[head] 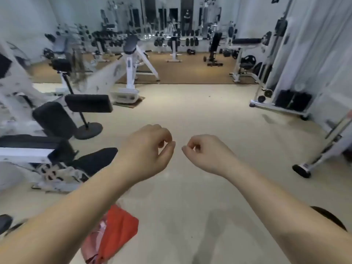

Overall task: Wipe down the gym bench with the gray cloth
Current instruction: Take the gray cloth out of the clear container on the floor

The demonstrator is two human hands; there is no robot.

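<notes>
Both bare forearms are reaching out over the pale beige floor, and just under the left forearm a crumpled red and pink plastic bag is lying on that floor. Beyond the bag, the left hand and the right hand are hovering near each other, each grip curled loosely with thumb and forefinger almost pinching, and neither is holding anything. No gray cloth is showing anywhere, so finding it is likely the step in hand; the bag is the nearest place worth checking, though I cannot tell what is in it. Left of the bag, a black padded gym bench on a white metal frame is standing, probably the one to wipe. Once the cloth is found, bunching it flat under the palm should be giving the broadest strokes along the padding.
</notes>
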